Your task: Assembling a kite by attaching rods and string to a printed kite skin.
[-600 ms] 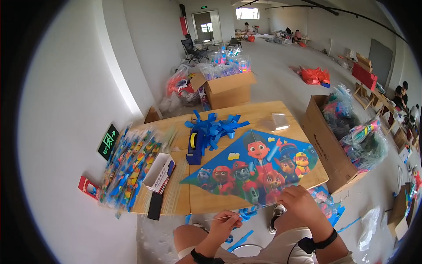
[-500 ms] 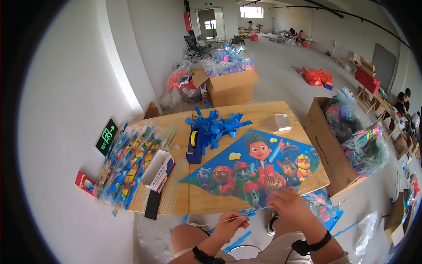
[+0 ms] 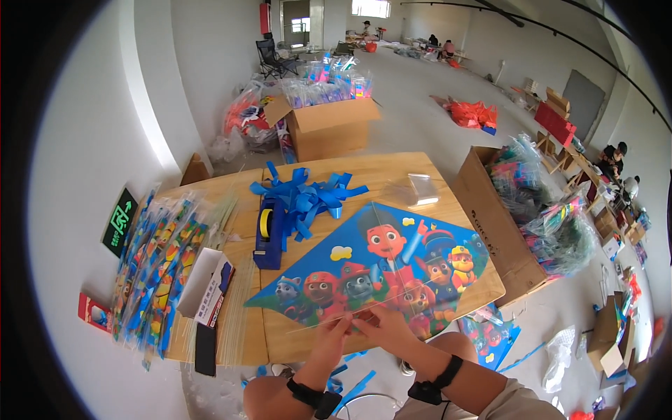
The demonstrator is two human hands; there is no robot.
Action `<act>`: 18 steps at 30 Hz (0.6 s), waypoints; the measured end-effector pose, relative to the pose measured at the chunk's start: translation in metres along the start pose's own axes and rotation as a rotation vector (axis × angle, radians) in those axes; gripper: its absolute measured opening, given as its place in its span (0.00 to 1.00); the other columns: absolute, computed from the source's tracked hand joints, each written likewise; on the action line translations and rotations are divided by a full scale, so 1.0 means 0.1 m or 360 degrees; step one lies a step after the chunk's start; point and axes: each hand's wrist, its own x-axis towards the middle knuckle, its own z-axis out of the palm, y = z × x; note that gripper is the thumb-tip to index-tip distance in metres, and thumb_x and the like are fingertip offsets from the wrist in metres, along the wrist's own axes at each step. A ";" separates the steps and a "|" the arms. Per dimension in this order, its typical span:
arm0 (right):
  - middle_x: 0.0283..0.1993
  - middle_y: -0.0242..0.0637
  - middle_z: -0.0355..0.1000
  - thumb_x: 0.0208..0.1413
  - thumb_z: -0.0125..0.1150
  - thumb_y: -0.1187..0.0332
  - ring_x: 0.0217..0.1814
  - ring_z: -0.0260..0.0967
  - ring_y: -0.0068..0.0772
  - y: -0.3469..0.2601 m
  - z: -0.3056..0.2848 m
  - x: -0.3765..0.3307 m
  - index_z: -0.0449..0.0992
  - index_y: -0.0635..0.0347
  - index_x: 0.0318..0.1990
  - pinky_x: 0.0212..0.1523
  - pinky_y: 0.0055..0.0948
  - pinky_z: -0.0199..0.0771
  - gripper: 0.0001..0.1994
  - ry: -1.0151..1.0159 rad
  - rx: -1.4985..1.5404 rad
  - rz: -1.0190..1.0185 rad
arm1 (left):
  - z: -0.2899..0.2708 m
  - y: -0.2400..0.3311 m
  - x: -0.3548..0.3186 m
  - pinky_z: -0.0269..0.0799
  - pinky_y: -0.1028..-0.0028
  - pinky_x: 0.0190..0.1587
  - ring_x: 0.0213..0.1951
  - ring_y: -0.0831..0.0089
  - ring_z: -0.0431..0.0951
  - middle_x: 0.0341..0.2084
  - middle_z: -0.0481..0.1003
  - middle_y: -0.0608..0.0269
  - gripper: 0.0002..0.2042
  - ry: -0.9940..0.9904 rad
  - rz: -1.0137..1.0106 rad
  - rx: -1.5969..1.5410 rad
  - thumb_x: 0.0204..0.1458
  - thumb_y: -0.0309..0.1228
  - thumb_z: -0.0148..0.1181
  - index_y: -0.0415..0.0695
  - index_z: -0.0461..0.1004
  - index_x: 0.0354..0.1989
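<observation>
A blue diamond-shaped kite (image 3: 392, 241) printed with cartoon figures lies flat on the wooden table (image 3: 287, 346). At its lower edge my left hand (image 3: 334, 337) is closed, fingertips pinched on a thin pale rod (image 3: 301, 330). Close beside it, fingertips almost meeting, my right hand (image 3: 383, 329) is also closed and seems to pinch the same rod. The rod slants across the kite's lower part. Another thin rod runs down the kite's middle. What exactly lies between the fingertips is partly hidden.
Left on the table are a tape dispenser (image 3: 269, 241), blue ribbon strips (image 3: 308, 196), a white box (image 3: 204, 285), a black phone (image 3: 206, 350), loose rods (image 3: 243, 301) and bagged kites (image 3: 155, 269). A clear plastic case (image 3: 422, 189) sits far right. Packed cartons (image 3: 500, 231) flank the table.
My hands have come together at the kite's lower edge, bringing the rod up over the table. The whole view has shifted, so the table appears farther left.
</observation>
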 end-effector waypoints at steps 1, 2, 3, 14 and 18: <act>0.44 0.36 0.77 0.60 0.63 0.65 0.38 0.78 0.25 0.08 0.04 0.09 0.75 0.62 0.49 0.38 0.24 0.78 0.14 0.0015 -0.0018 0.0020 | 0.00 -0.02 0.01 0.65 0.80 0.37 0.33 0.82 0.70 0.31 0.76 0.70 0.06 0.0020 0.0085 0.0052 0.60 0.31 0.61 0.42 0.79 0.41; 0.44 0.36 0.77 0.62 0.62 0.65 0.40 0.77 0.25 0.19 0.09 0.21 0.74 0.62 0.51 0.39 0.25 0.78 0.14 0.0000 0.0289 0.0141 | -0.02 -0.03 0.02 0.65 0.80 0.36 0.33 0.83 0.69 0.30 0.75 0.72 0.07 0.0042 0.0173 0.0103 0.60 0.31 0.61 0.42 0.79 0.41; 0.44 0.35 0.76 0.63 0.60 0.65 0.41 0.77 0.25 0.22 0.15 0.28 0.73 0.63 0.52 0.40 0.26 0.78 0.14 -0.0030 0.0600 0.0259 | -0.10 -0.02 0.05 0.65 0.80 0.36 0.33 0.83 0.69 0.30 0.75 0.72 0.07 0.0048 0.0164 0.0083 0.60 0.31 0.61 0.42 0.79 0.41; 0.41 0.32 0.74 0.66 0.56 0.62 0.40 0.76 0.26 0.57 0.40 1.16 0.73 0.60 0.44 0.41 0.28 0.79 0.10 0.0179 0.0933 0.0425 | -0.26 0.19 0.21 0.71 0.76 0.40 0.38 0.76 0.77 0.38 0.79 0.64 0.14 0.0172 0.0141 0.0308 0.61 0.33 0.59 0.40 0.75 0.52; 0.40 0.30 0.73 0.65 0.57 0.58 0.39 0.76 0.25 0.61 0.29 1.53 0.73 0.58 0.43 0.39 0.27 0.79 0.12 0.0120 0.0787 0.0626 | -0.48 0.42 0.13 0.73 0.66 0.46 0.44 0.66 0.78 0.47 0.78 0.60 0.20 -0.0023 0.0550 0.1866 0.59 0.34 0.60 0.42 0.71 0.59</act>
